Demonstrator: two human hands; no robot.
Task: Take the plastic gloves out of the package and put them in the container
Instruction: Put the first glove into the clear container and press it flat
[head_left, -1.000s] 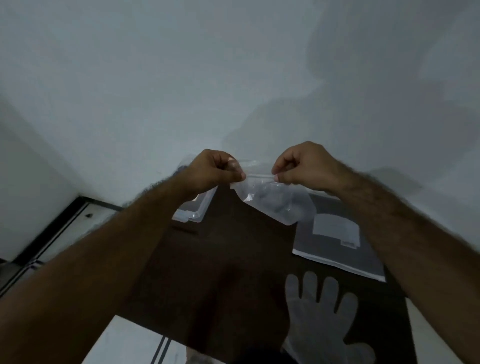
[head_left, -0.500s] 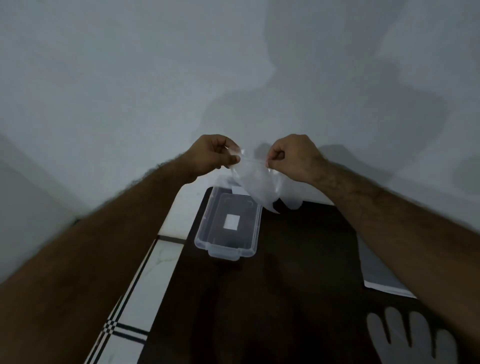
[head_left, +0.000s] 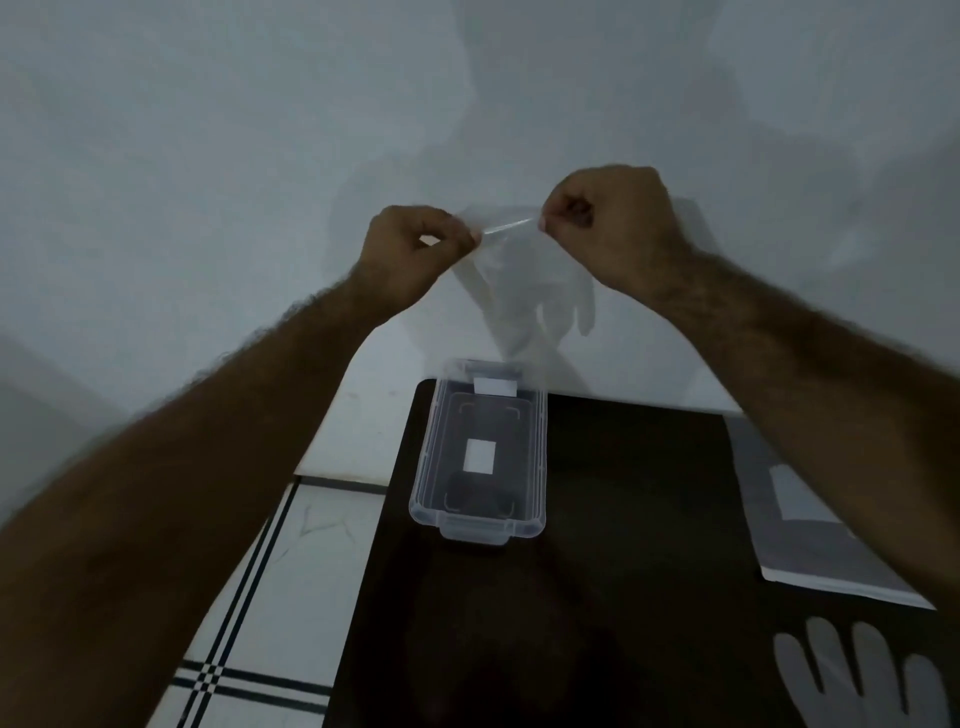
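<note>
Moved: glove (head_left: 524, 280) now unfolded, hanging open.
Grip: left hand (head_left: 410, 249) and right hand (head_left: 608, 223) pinch its cuff.
Container (head_left: 480, 452): below grip, on table (head_left: 623, 519).

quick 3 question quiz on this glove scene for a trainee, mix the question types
1. True or false: the clear container already has a glove lying in it.
2. Multiple choice: the held glove is pinched at its cuff by A) the left hand only, B) the right hand only, C) both hands.
3. Fill in: a second glove lies flat on the dark ____, near the flat package.

Key:
1. False; only white labels show inside it.
2. C; the glove hangs fingers down above the container's far end.
3. mat.
</note>
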